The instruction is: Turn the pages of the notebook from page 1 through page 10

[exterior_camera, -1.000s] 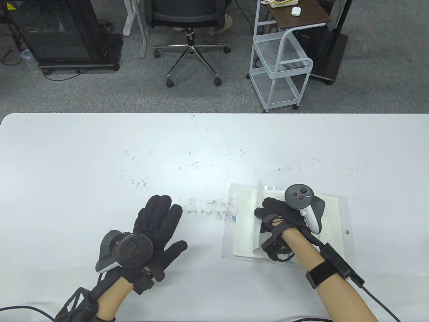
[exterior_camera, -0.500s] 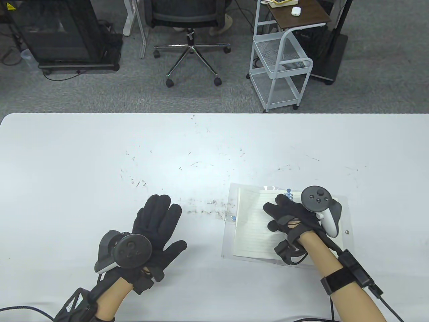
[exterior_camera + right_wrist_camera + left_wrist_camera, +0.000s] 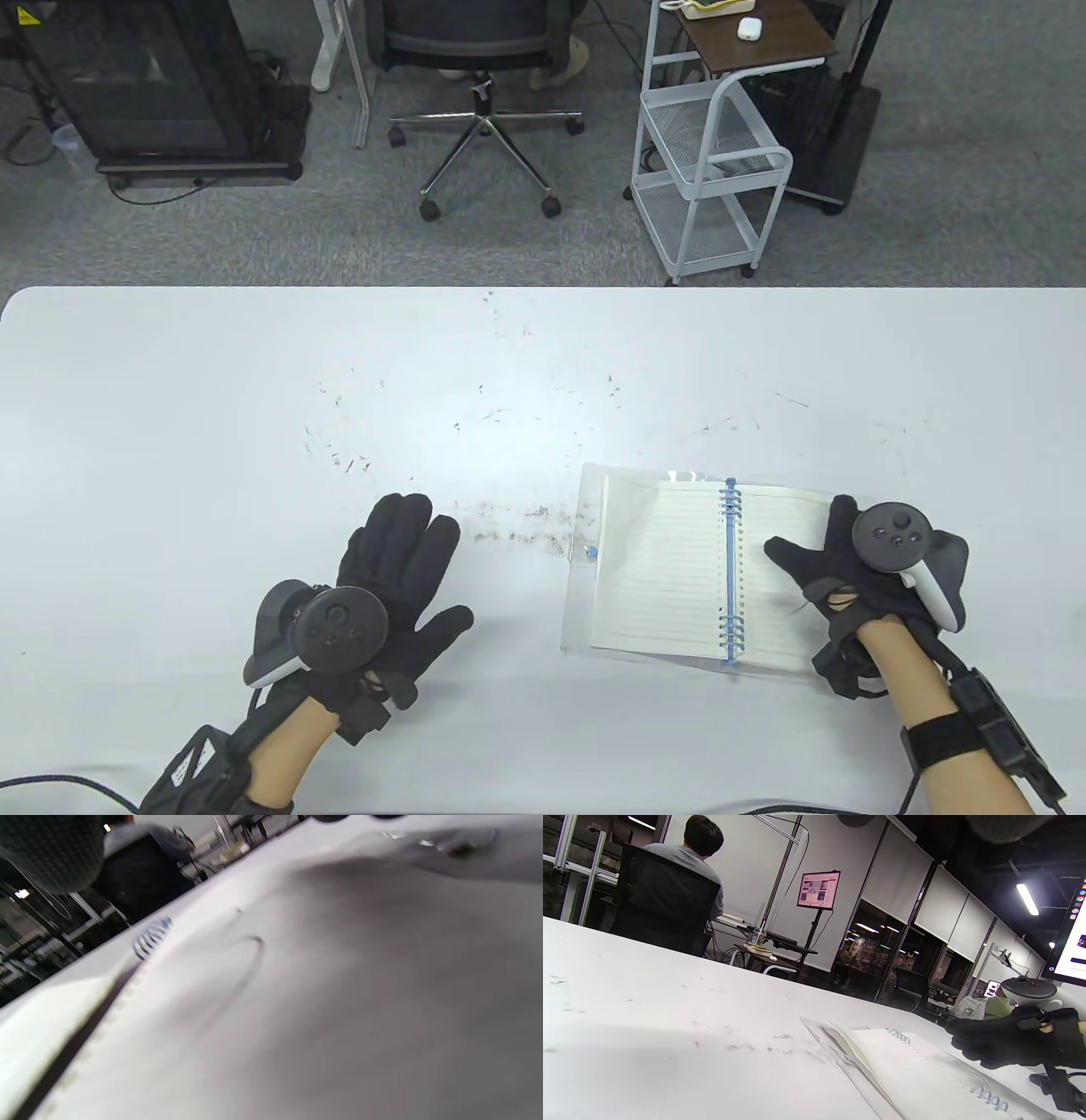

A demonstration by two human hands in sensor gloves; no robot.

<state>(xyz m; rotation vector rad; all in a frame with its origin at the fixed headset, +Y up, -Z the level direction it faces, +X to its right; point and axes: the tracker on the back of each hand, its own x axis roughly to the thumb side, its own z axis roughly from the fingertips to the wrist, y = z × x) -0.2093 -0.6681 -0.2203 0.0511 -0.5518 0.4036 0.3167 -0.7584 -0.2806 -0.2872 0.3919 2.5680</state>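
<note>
Notebook [image 3: 679, 564] open flat near the bench's [image 3: 170, 382] front right edge, blue spiral [image 3: 730, 577] exposed. Right hand [image 3: 836, 564] spread over the right page [image 3: 776, 509], gripping nothing; left hand [image 3: 399, 564] flat, splayed, well apart. Between turns, apparently; next: pinching that page's outer edge, sweeping leftward.

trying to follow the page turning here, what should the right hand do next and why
Probably pinch the outer edge of the right-hand page and lift it toward the blue spiral. The notebook lies open and flat, and the right hand sits over that page's outer side with fingers spread, gripping nothing. The left hand lies flat on the table, away from the notebook.
</note>
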